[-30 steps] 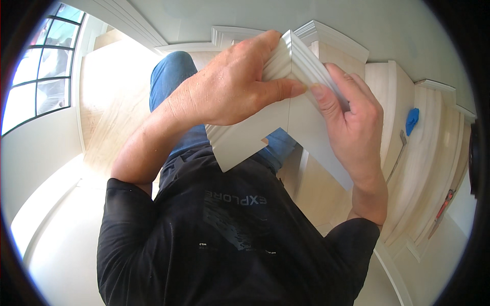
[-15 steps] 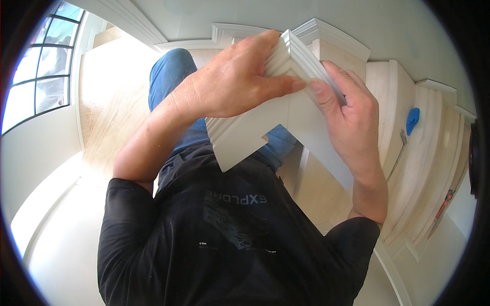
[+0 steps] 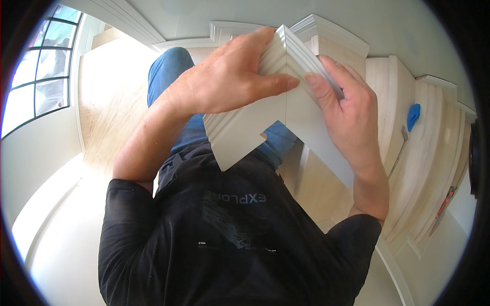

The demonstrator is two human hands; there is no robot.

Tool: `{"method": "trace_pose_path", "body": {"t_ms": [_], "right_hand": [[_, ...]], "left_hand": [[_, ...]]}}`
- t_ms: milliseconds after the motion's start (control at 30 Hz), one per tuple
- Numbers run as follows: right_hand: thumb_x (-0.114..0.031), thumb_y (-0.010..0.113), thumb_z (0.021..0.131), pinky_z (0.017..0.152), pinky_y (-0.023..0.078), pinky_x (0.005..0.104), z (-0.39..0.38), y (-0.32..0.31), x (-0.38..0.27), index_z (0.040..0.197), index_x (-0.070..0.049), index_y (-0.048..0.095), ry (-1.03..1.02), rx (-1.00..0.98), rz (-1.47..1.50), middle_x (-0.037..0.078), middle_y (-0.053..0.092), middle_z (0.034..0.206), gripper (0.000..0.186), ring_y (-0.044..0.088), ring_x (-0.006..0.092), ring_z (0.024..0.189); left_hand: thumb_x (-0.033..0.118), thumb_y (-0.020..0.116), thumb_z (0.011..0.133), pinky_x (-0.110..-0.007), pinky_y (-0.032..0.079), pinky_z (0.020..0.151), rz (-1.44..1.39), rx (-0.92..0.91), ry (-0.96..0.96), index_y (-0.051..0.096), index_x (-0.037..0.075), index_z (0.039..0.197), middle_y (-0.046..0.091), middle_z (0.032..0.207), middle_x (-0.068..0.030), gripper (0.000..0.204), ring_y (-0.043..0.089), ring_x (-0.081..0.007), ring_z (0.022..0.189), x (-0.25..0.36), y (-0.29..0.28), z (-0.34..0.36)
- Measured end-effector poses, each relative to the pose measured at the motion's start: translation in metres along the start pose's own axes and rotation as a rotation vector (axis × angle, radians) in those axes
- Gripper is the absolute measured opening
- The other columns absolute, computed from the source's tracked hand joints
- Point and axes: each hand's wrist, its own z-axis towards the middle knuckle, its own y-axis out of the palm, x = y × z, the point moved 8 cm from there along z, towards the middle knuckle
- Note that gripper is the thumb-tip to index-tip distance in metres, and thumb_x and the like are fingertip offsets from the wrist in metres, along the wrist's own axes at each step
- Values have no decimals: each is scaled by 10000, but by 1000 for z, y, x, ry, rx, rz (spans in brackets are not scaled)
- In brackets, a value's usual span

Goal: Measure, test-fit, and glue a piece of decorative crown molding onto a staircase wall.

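Note:
Two white moulding pieces with ridged outer edges meet at a mitred seam, forming a corner held up in front of my black shirt: the left piece has a small notch in its inner edge, the right piece runs down toward my right forearm. My left hand is closed over the left piece, its thumb lying near the seam. My right hand grips the right piece by its ridged edge, thumb on the face. Part of each piece is hidden under my fingers. My jeans show through the opening below the seam.
Light wooden stair treads curve down the right, carrying a blue crumpled item, a thin metal tool and a red-handled tool. White trim runs along the wall above. A black-barred window is at left, above a pale landing.
Both hands and the joined moulding have shifted slightly upward and to the left. The grip on the pieces looks the same.

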Motion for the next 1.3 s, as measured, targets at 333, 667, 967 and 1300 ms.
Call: {"method": "trace_pose_path", "body": {"t_ms": [333,667,967,1300], "right_hand": [[-449,665,997,687,535,385,-1,3,5,1213,2,706,26,-3,31,159,679,898,501,666,306,764],[-419,682,989,661,520,400,-2,2,-4,1212,14,692,27,6,23,164,652,872,487,640,322,730],[-386,683,993,610,491,392,-5,-7,-15,1189,-10,686,3,13,-20,129,588,805,424,594,293,676],[-325,705,987,537,464,345,-11,-15,-28,1197,-38,680,-130,81,-36,105,550,779,356,557,235,599]], "left_hand": [[401,810,889,-350,599,736,43,55,-27,644,-22,1201,747,963,-191,552,761,-243,821,-3,0,2],[395,819,886,-353,606,715,42,32,-26,617,-29,1236,744,963,-198,586,760,-251,806,0,-5,-3],[330,812,910,-344,588,667,33,36,48,584,-50,1255,737,939,-204,561,753,-256,768,17,-7,-10],[289,819,901,-340,528,582,65,64,115,551,-56,1262,719,879,-218,566,734,-256,714,36,-11,-22]]}}
